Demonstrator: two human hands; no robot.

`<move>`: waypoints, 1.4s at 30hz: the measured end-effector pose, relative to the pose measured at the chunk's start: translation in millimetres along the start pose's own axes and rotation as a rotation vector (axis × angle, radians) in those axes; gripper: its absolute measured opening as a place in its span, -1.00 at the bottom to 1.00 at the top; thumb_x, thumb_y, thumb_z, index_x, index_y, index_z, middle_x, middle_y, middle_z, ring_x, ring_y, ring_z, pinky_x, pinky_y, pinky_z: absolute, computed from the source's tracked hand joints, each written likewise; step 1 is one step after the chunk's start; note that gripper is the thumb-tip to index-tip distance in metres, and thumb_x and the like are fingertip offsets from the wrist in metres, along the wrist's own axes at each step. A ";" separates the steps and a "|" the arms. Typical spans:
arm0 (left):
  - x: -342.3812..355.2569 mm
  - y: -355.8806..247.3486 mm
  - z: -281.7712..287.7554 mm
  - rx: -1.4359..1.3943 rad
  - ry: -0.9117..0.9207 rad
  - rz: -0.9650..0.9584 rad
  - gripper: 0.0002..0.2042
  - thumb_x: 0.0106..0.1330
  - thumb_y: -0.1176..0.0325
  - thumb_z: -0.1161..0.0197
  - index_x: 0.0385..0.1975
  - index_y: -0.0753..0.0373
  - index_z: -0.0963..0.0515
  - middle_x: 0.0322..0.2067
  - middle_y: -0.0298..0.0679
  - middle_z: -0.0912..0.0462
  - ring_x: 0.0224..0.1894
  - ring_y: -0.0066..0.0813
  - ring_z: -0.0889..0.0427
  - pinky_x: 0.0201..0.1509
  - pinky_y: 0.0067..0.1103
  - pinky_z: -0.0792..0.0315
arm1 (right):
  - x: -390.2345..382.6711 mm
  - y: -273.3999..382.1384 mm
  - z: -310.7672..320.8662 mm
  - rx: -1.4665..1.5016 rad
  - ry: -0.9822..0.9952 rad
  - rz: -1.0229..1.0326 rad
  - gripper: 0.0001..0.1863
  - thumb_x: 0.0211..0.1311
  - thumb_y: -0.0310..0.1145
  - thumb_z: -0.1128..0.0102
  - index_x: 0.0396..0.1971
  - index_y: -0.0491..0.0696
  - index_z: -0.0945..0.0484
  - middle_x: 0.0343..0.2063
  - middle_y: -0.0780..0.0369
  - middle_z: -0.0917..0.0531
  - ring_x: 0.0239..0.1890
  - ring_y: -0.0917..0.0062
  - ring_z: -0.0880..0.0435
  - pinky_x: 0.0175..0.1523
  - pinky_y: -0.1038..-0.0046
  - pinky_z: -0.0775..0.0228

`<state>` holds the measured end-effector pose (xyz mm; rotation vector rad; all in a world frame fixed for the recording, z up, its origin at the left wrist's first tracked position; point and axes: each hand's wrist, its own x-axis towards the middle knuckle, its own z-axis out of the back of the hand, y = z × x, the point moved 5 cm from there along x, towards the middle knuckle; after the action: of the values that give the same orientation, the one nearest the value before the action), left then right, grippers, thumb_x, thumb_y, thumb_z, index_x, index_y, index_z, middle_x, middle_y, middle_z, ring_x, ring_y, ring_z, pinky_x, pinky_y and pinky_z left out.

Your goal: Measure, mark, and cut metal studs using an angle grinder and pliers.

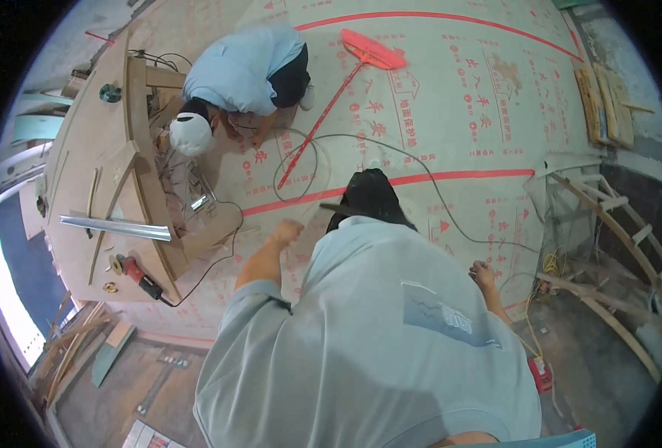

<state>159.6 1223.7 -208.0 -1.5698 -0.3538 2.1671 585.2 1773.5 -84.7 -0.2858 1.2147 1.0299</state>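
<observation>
The fingers of the left hand are curled into a loose fist, raised out in front of the person's pale blue shirt; whether they pinch anything is too small to tell. A thin pale strip arcs up from just beside that fist and loops over the floor covering, so it may run into the hand, though the contact itself cannot be made out. The right hand hangs low at the person's right side, its fingers bent inward, and again it is unclear whether they close on something. A dark cable trails across the floor between the two hands and runs off towards the right one, passing near it.

Ahead of the left hand lies a red broom, its long handle slanting down to the loop of strip. To the person's left stands a curved wooden bench carrying a shiny metal rail and, near its lower edge, an angle grinder with a black cord. A second person in a pale blue top and a white cap crouches beside the bench, well apart from both hands. A curved timber frame stands at the far right.
</observation>
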 end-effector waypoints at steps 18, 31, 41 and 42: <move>117.6 -271.0 242.7 -1.127 -0.277 0.697 -0.68 0.27 0.12 -0.17 -0.07 0.14 -0.54 -0.35 -0.35 -0.54 -0.32 -0.46 -0.50 -0.24 -0.35 -0.38 | 253.2 548.7 -5.8 -0.555 0.260 0.236 -0.72 0.25 -0.20 -0.17 -0.23 -0.12 -0.52 -0.38 0.20 -0.61 -0.55 0.59 -0.54 -0.54 0.59 -0.32; 172.5 -422.4 383.0 -1.319 -0.438 0.738 -0.59 0.23 0.11 -0.16 0.03 0.14 -0.51 -0.21 -0.26 -0.60 -0.18 -0.38 -0.57 -0.11 -0.24 -0.43 | 302.4 1115.3 -193.3 -0.262 0.305 0.614 -0.75 0.31 -0.22 -0.14 -0.18 -0.08 -0.48 -0.49 0.32 -0.56 -0.52 0.68 -0.50 -0.46 0.66 -0.28; 310.7 -384.3 505.6 -1.319 -0.172 0.688 -0.61 0.25 0.19 -0.19 0.06 0.14 -0.49 -0.10 -0.20 -0.59 -0.13 -0.26 -0.59 -0.10 -0.14 -0.45 | 224.1 1243.4 -407.6 -0.602 0.750 0.611 -0.67 0.35 -0.28 -0.07 0.03 -0.11 -0.44 -0.23 0.20 -0.59 -0.30 0.56 -0.56 -0.22 0.54 -0.42; 332.8 -363.4 536.5 -1.280 -0.107 0.656 -0.60 0.26 0.23 -0.18 0.11 0.13 -0.47 0.00 -0.15 -0.60 -0.07 -0.17 -0.62 -0.03 -0.05 -0.47 | 234.3 1269.5 -418.4 -0.586 0.693 0.625 -0.65 0.33 -0.26 -0.09 0.03 -0.11 -0.43 -0.23 0.21 -0.59 -0.30 0.55 -0.57 -0.22 0.54 -0.42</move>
<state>-361.7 1729.1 -148.3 -2.4219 -1.7262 2.6516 -666.1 2296.0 -34.5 -0.7989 1.6441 1.9371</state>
